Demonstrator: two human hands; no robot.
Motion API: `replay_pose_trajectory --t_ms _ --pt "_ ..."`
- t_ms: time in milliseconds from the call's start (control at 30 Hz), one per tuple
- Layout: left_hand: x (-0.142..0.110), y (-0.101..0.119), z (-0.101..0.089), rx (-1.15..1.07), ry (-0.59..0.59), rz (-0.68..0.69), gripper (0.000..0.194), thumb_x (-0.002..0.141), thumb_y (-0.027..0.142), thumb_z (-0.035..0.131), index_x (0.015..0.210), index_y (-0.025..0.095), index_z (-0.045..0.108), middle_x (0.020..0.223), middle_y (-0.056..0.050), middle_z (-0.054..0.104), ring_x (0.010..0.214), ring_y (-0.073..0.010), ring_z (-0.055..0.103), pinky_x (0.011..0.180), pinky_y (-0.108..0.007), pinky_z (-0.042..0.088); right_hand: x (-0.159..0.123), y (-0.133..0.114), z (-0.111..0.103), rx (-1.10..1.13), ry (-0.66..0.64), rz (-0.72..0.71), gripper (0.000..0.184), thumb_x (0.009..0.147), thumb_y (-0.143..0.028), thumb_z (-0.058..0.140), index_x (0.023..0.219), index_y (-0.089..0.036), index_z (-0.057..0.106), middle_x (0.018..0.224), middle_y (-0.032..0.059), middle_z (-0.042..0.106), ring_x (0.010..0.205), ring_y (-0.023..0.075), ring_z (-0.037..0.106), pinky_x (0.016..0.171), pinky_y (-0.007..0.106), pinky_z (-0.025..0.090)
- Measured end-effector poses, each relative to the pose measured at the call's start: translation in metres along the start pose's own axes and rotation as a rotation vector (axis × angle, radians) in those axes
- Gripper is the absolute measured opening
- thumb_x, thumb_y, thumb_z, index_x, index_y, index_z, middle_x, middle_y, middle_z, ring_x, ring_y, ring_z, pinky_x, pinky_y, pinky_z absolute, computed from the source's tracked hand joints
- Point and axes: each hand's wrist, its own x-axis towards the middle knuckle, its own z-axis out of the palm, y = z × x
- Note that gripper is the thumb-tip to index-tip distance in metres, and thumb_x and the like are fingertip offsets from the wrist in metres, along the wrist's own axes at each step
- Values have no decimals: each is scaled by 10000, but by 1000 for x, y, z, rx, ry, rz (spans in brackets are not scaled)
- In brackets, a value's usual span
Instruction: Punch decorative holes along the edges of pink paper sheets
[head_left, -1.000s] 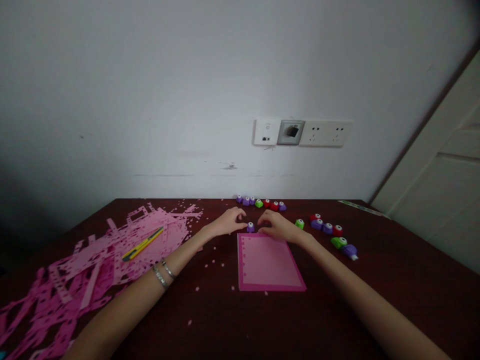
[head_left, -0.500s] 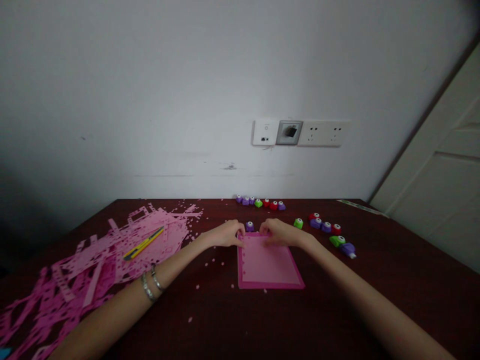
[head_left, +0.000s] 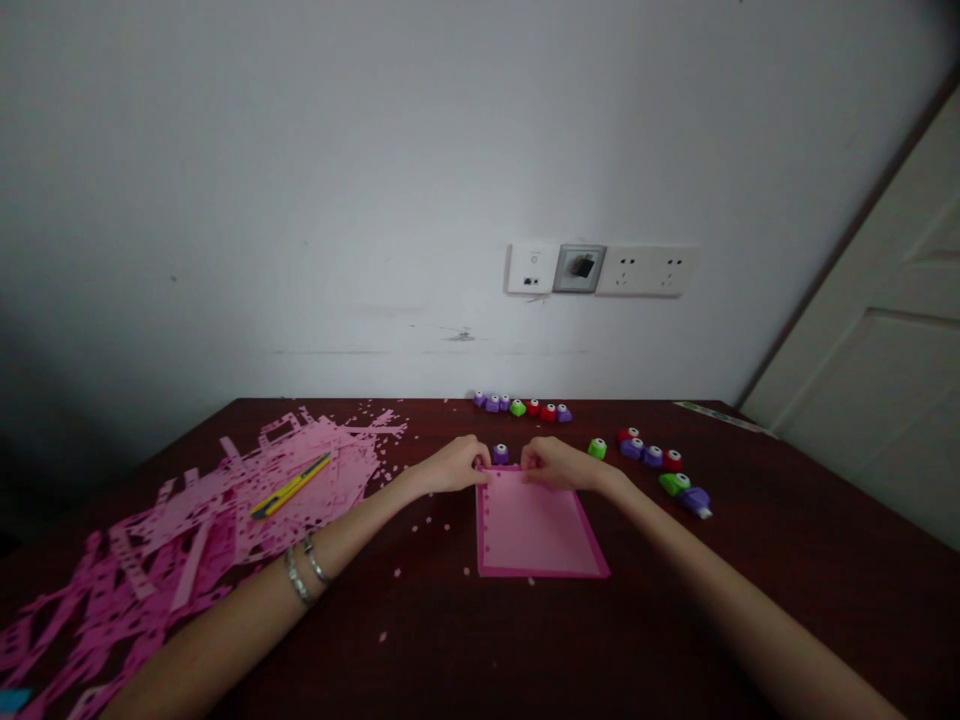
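Two layers of paper, a light pink sheet on a darker pink one (head_left: 534, 525), lie flat on the dark red table. Small punched holes run along the left side of the light sheet. My left hand (head_left: 456, 466) pinches the far left corner of the paper. Farther right on the same far edge, my right hand (head_left: 559, 464) grips the paper with thumb and bent fingers. Just beyond that edge, between the hands, stands a purple craft punch (head_left: 500, 454) with a white top. My fingers hide parts of the far edge.
A heap of pink paper scraps (head_left: 300, 475) covers the left, with a yellow utility knife (head_left: 291, 486) on top. Several red, green and purple punches (head_left: 652, 456) stand right; others (head_left: 517, 407) line the wall. A ruler-like strip (head_left: 724, 416) lies far right.
The fingers have shifted slightly at the paper's far edge, the left thumb drawing back a little. The paper stays in place, and the view has moved very slightly.
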Motion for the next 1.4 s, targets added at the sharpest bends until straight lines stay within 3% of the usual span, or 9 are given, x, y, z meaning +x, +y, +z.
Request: replay_pose_trajectory --t_ms 200,467,967,1400 --pt "7 -8 3 -174 9 -131 153 697 217 570 691 134 698 675 -32 669 656 -140 581 596 -214 387 5 8 5 68 80 8 161 710 -199 506 669 -126 643 635 31 624 560 117 522 506 213 353" --pt "18 -15 9 -148 46 -292 149 629 207 606 667 112 715 636 -48 670 633 -152 580 533 -214 364 13 24 9 36 128 82 164 681 -187 509 588 -116 624 554 20 598 518 109 515 480 202 330" --pt "23 -18 5 -140 58 -345 137 620 225 630 667 122 708 718 -63 687 683 -152 604 567 -211 385 17 26 12 35 163 66 135 697 -184 512 618 -123 604 613 38 619 552 117 524 500 208 330" --pt "27 -27 5 -154 55 -346 162 621 249 611 655 120 703 612 -39 649 570 -130 556 509 -206 360 26 29 13 27 165 106 139 713 -173 514 651 -119 626 651 52 630 590 124 532 531 207 339"
